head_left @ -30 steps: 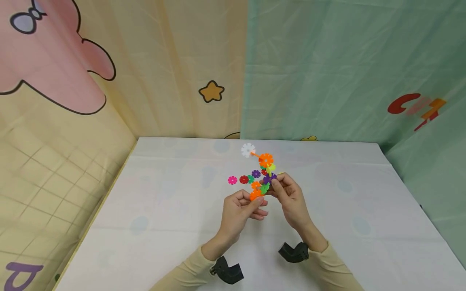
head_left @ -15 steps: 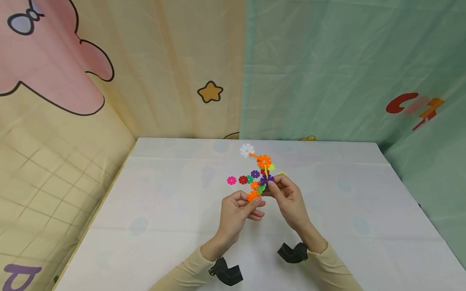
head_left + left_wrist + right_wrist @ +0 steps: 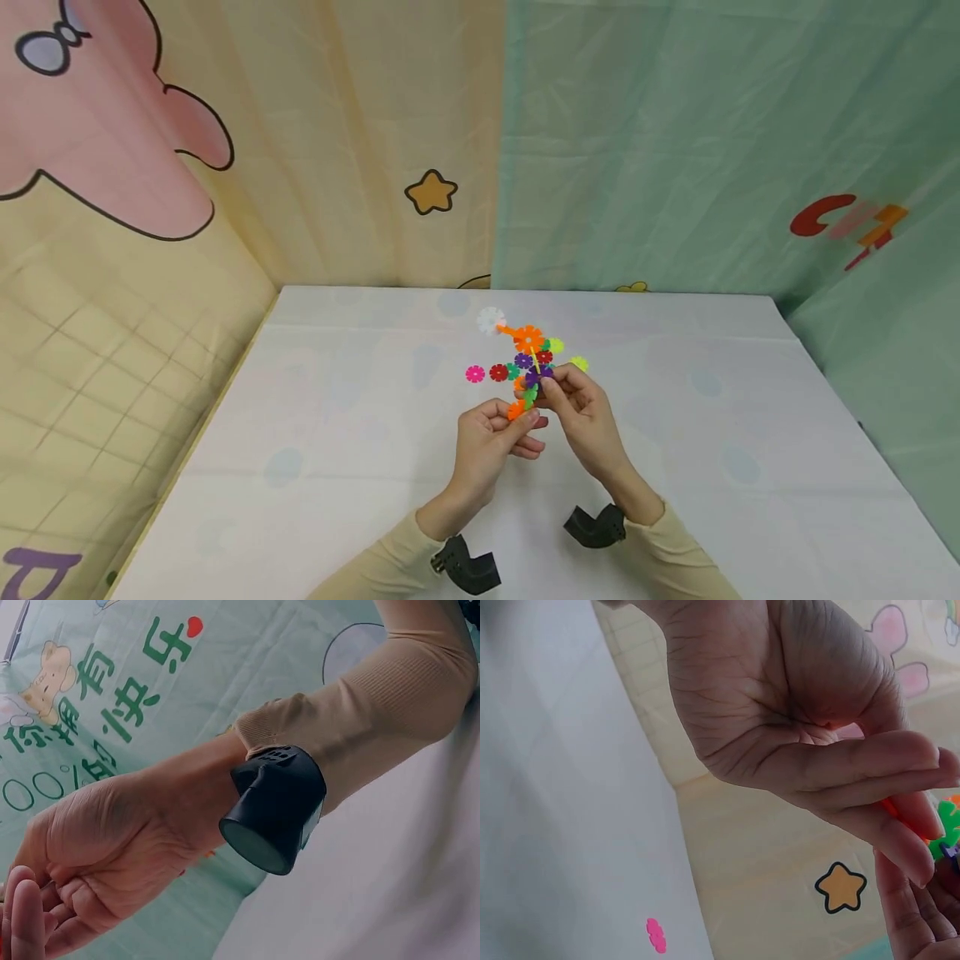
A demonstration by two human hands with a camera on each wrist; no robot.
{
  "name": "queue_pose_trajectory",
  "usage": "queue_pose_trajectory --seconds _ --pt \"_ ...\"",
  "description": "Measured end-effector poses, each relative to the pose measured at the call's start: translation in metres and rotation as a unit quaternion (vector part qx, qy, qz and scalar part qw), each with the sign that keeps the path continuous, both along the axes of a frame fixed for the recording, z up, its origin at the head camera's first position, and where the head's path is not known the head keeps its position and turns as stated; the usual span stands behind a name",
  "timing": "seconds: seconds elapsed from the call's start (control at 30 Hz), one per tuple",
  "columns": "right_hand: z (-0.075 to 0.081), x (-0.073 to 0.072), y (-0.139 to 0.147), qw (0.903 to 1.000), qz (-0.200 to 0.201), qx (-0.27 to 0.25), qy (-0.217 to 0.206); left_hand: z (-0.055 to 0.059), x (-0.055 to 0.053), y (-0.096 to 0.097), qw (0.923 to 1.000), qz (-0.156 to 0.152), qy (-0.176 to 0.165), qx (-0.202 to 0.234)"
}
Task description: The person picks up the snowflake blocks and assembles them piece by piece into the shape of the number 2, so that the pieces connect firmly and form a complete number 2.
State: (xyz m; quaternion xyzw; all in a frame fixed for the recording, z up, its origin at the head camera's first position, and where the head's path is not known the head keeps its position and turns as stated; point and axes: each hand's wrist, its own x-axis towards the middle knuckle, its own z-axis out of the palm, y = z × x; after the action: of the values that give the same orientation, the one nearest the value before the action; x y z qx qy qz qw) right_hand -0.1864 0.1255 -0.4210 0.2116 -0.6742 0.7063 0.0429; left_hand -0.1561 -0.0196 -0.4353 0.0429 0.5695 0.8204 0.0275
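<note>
A chain of flower-shaped, slotted discs (image 3: 530, 333) is held up between the fingertips of both hands. The left hand (image 3: 482, 446) pinches an orange disc (image 3: 515, 411) at the chain's near end; the right hand (image 3: 588, 421) pinches a purple disc (image 3: 533, 378) farther along. Beyond the fingers the chain reaches a white disc (image 3: 490, 319). These pieces appear already joined; whether every joint is fully seated cannot be told. Past the fingertips, a pink disc (image 3: 475, 374), a red disc (image 3: 498, 372) and others lie seemingly loose on the white table (image 3: 360, 467), so the work looks partway along. No container is visible.
</note>
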Motion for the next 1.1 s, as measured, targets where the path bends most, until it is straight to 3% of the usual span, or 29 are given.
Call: queue_pose_trajectory --seconds 0.17,0.33,0.5,0.63,0.87,1.1 --pt "-0.003 -0.004 0.005 0.9986 -0.004 0.011 -0.051 -0.003 -0.002 -0.001 0.9992 -0.017 0.018 -0.032" --pt "-0.004 -0.007 0.009 0.9978 0.000 0.001 -0.067 -0.003 -0.006 -0.007 0.9969 -0.033 0.024 -0.067" --pt "-0.003 -0.010 0.014 0.9973 -0.013 0.017 -0.071 0.019 -0.004 -0.019 0.9884 -0.078 0.038 -0.125" --pt "-0.001 -0.011 0.016 0.9959 -0.020 0.031 -0.083 0.031 -0.003 -0.025 0.9839 -0.088 0.044 -0.149" --pt "-0.001 -0.011 0.014 0.9903 -0.008 0.022 -0.137 0.006 -0.013 -0.023 0.9889 -0.080 0.021 -0.123" --pt "-0.003 -0.010 0.014 0.9872 0.056 0.014 -0.149 0.002 -0.015 -0.021 0.9951 -0.033 0.030 -0.088"
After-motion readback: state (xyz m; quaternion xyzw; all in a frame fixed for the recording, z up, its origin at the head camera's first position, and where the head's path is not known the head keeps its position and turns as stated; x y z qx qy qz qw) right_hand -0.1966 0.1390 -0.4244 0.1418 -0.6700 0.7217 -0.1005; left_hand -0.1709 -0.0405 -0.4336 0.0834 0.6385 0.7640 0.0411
